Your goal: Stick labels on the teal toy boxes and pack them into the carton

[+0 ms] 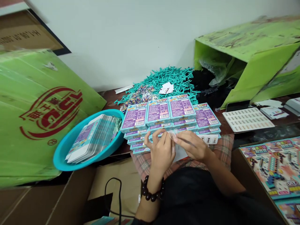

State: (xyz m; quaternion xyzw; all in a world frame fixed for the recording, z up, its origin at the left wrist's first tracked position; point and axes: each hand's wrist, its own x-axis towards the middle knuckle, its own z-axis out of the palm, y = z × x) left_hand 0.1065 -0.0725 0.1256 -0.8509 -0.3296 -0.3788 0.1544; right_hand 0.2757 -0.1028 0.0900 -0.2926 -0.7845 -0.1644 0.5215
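Black shirt cloth (197, 197) is closest, just on the near side of the fingers. A small clear plastic piece (172, 135) is between the two hands, right at the fingertips. The left hand (161, 150) has its fingers bent and pressed near together on one side of it. The right hand (191, 145) pinches the other side with its thumb and finger. I can't tell if anything is inside the plastic.

Under the fingers is a white sheet (180, 153), over a plaid cloth (226, 143). Just past the fingers, purple and blue boxes (159, 113) sit in neat piles. They look made up, but I can't see if they are full.

Left of the fingers, a blue tub (59, 156) holds lots of flat cartons (90, 137), so those seem not folded up yet. Farther past the fingers, a big heap of teal sticks (168, 76) is left loose on the counter (109, 97). Right of the fingers is a sticker sheet (248, 119).
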